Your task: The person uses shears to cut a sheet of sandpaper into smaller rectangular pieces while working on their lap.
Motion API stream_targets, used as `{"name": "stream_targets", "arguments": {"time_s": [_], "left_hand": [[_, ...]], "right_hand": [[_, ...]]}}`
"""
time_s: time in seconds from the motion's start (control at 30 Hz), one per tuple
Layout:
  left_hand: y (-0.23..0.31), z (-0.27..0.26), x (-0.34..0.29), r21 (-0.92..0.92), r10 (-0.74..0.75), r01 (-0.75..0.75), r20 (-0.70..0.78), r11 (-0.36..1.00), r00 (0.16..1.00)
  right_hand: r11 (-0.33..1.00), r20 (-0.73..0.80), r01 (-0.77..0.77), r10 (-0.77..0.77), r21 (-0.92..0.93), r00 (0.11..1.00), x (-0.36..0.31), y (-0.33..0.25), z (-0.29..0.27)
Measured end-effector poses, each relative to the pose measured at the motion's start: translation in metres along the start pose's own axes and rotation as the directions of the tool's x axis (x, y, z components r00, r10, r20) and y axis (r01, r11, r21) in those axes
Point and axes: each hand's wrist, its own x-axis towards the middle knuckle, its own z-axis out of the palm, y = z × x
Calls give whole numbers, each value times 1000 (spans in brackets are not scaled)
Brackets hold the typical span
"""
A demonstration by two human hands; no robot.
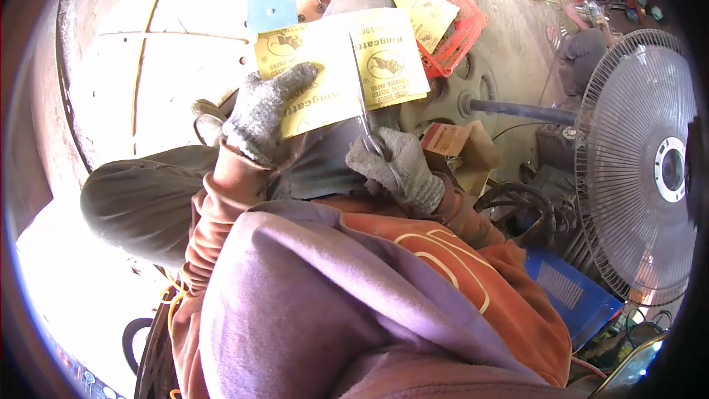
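A yellow-backed sheet of sandpaper (pixel 317 100) with dark print is held up over my lap. My left hand (pixel 262 114), in a grey knit glove, grips its lower left part, with the thumb lying on the printed face. In my gloved right hand (pixel 402 166) is a pair of metal scissors (pixel 365 124), its handles partly hidden by the fingers. The long blade runs up across the sheet, which lies on both sides of it. Whether the blades are apart cannot be made out.
Beyond the sheet, a red plastic basket (pixel 473 26) holds more yellow sandpaper (pixel 417 4). A blue square piece (pixel 272 9) lies on pale boards (pixel 185 52). To my right stand an open cardboard box (pixel 476 151) and a large fan (pixel 635 170). Another person (pixel 583 48) is farther back.
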Motion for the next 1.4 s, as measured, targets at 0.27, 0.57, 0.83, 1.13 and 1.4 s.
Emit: {"name": "stream_targets", "arguments": {"time_s": [0.27,0.57,0.83,1.13,1.4], "left_hand": [[48,0,32,-852,-710,522,337,49,618],[41,21,42,-815,-700,562,321,138,638],[39,13,33,-766,-694,622,361,161,623],[42,10,32,-779,-701,590,301,210,647],[35,-3,21,-697,-737,689,358,198,573]], "right_hand": [[989,66,42,-52,140,996,-12,-17,-9],[991,39,102,-106,90,994,-1,-5,-29],[987,90,123,-133,107,987,-5,4,-16],[976,212,183,-205,119,956,13,-13,-31],[987,165,66,-89,144,982,5,-19,-14]]}}
